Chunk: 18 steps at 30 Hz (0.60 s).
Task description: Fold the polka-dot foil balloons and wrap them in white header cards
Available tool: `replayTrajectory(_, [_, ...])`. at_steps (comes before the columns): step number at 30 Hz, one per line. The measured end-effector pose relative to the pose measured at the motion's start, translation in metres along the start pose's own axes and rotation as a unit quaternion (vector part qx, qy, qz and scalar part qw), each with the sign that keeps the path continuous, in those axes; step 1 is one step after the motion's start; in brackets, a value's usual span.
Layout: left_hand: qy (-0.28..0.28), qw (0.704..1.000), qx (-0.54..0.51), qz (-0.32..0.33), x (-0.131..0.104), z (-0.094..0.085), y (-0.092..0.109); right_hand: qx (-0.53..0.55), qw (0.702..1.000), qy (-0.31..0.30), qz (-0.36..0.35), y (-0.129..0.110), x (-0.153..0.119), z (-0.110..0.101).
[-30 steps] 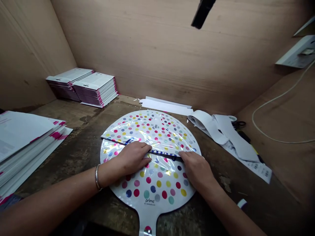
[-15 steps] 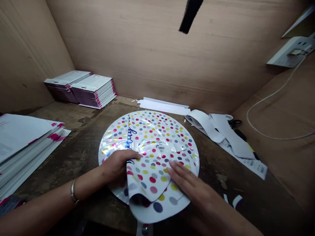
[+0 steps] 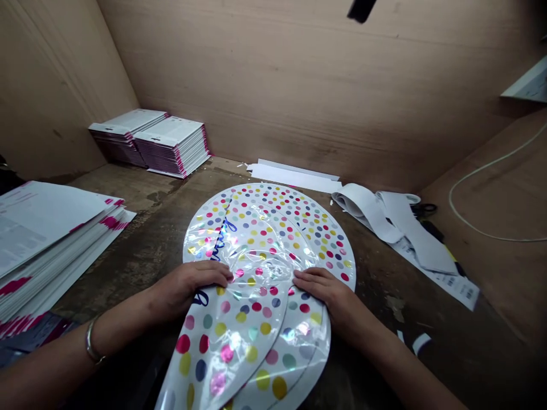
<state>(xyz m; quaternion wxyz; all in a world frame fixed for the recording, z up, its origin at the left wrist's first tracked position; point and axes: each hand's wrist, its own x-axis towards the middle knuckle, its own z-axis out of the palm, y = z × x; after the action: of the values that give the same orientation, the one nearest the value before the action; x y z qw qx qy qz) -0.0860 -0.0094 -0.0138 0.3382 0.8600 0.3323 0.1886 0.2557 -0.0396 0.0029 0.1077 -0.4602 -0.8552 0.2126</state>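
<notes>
A large round sheet of shiny film with coloured dots (image 3: 256, 239) lies on the dark work surface, its left side and front part folded over in layers. Blue lettering runs along the left fold. My left hand (image 3: 192, 285) holds that fold, fingers on top and thumb out of sight. On the right part of the film rests my right hand (image 3: 327, 290), its fingers stretched out flat.
Stacks of white and pink cards stand at the back left (image 3: 168, 139) and near left (image 3: 55, 228). White strips (image 3: 294, 175) lie by the back wall. On the right are label rolls (image 3: 367, 210) and black scissors (image 3: 425, 209).
The front layer of film, curled up before, now spreads flatter and further toward me. Both hands have shifted a little, and the camera view has moved slightly.
</notes>
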Motion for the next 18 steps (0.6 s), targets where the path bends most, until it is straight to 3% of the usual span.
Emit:
replayTrajectory(3, [0.059,0.997,0.041,-0.028,0.003,0.001,-0.005,0.047,0.998,0.018,0.039,0.003,0.007,0.001])
replayTrajectory(8, [0.146,0.974,0.065,-0.159,0.017,-0.001,-0.007,0.127,0.961,0.078,0.234,0.006,0.019,0.002])
replayTrajectory(13, [0.163,0.948,0.103,-0.254,0.03,-0.003,-0.004,0.049,0.952,0.109,0.283,0.01,0.039,0.002])
replayTrajectory(18, [0.183,0.939,0.095,-0.275,0.035,-0.001,-0.006,-0.052,0.935,0.12,0.329,0.01,0.051,0.005])
